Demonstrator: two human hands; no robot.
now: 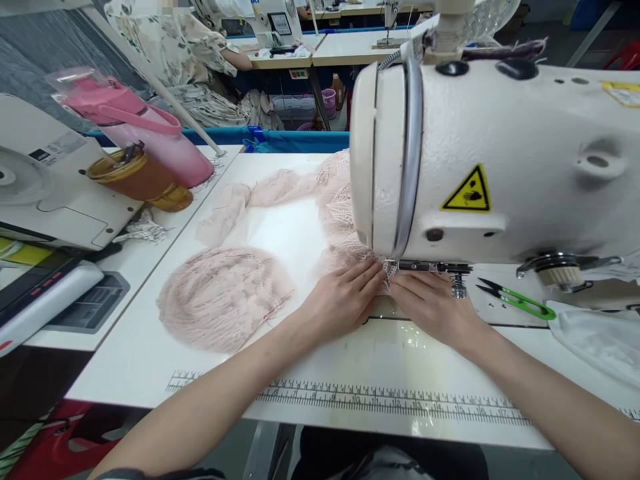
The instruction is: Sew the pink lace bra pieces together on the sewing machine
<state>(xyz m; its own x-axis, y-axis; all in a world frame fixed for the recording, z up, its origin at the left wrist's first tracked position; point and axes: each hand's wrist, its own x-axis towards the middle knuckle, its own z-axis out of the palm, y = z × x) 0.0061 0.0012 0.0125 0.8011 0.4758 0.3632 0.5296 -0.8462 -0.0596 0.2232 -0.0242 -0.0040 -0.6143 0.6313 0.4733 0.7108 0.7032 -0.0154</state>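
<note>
Pale pink lace fabric (345, 213) passes beneath the head of a white sewing machine (490, 160). At the needle area, my left hand (345, 293) is closed on the lace from the left, its fingers together and pointing at the presser foot. My right hand (433, 300) closes on the same lace from the right, partly under the machine head, with its fingertips close to the left ones. The metal parts around the needle hide the stitching spot. Left of my hands lies a round heap of gathered pink lace (225, 297), joined to a strip curving behind it.
Green thread snips (517, 298) and white cloth (595, 340) lie on the right. A printed ruler (375, 400) runs along the front edge. On the left stand a pink bottle (145, 127), a brown cup (145, 177) and another machine (55, 173). A person (175, 53) sits beyond.
</note>
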